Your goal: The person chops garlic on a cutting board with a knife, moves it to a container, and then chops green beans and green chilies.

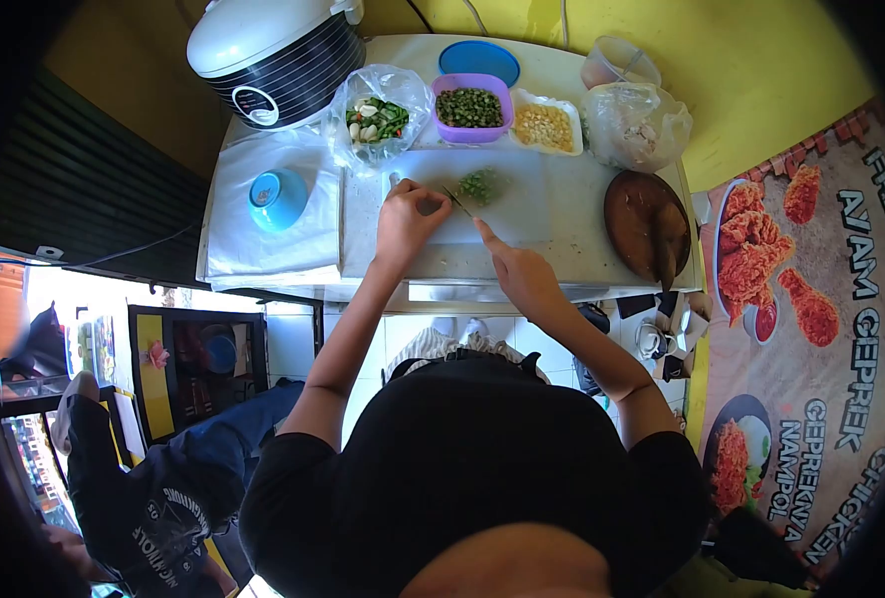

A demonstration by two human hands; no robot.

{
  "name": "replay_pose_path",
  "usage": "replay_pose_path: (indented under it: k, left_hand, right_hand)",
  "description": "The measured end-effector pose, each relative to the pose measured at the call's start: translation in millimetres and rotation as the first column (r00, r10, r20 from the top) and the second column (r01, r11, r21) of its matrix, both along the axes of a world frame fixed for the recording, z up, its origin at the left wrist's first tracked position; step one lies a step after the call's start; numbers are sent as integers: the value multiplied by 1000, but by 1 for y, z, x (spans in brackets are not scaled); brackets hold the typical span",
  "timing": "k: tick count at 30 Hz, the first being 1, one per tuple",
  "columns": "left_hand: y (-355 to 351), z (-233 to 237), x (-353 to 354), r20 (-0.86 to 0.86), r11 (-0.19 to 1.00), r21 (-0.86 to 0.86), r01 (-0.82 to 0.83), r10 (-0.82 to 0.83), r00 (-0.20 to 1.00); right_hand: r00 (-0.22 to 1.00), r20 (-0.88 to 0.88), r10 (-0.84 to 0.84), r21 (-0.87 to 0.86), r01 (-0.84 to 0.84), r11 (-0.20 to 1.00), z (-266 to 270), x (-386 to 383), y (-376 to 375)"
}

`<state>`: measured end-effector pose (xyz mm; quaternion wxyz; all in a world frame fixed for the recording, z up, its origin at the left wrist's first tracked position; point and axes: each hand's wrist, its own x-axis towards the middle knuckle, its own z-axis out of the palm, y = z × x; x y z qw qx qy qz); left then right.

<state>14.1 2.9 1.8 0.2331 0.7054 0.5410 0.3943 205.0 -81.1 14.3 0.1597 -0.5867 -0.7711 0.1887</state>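
My right hand [522, 267] is closed around a knife [459, 203], its index finger stretched along the back of the blade. The blade points up and to the left over a pale cutting board [522, 214]. My left hand [410, 221] is pinched, fingertips close to the knife's tip; what it holds is too small to make out. A small heap of chopped green pieces [477, 185] lies on the board just beyond the blade.
Along the back stand a rice cooker [278, 75], a plastic bag [378, 115] of chillies and garlic, a purple container [472, 110] of chopped greens and a white tub [546, 125] of yellow pieces. A blue bowl [277, 199] sits left, a stone mortar [647, 224] right.
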Motion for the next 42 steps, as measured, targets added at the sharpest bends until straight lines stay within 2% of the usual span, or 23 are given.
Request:
replay_pose_path:
  k: [7,10,15,17,21,23,25,30,32,38,42]
  left_hand:
    - [-4,-1,4,22,999,-16,-31,31,999]
    - [-3,-2,4,32,998,-43,-46,48,998]
    - [-2,-3,2,31,998,-55,-35,37,999]
    - [-2,-4,2,-27,996,57,-67,69,997]
    - [-1,-4,1,-57,989,141,-42,50,997]
    - [-2,-5,2,-49,996,82,-26,30,998]
    - [-3,-3,3,-52,996,90,-29,33,998]
    - [-6,-5,6,-38,996,77,-50,53,998]
    - [-8,-4,7,-45,991,125,-55,61,997]
    - [-10,-2,7,-34,996,81,-50,52,998]
    - [-10,-1,7,-24,998,33,-49,50,998]
  right_hand:
    - [999,-39,-33,86,36,996,-12,-8,-7]
    - [995,-77,-58,48,62,997,-14,-8,-8]
    - [999,-18,-34,70,36,997,-19,-7,-4]
    - [999,-11,-38,62,39,997,-17,-8,-1]
    - [999,-21,-29,40,30,999,-11,-7,-4]
    - [999,-33,-19,49,20,999,-7,-6,-5]
    - [999,-38,-29,-11,28,1000,0,-6,-7]
    - [999,-39,-17,-30,16,999,-6,-5,-6]
    - [999,-31,-12,-50,11,999,-10,-5,-5]
    - [999,-30,-19,-34,18,999,-11,-11,6]
    - [991,-133,16,-7,-17,1000,-16,-4,3]
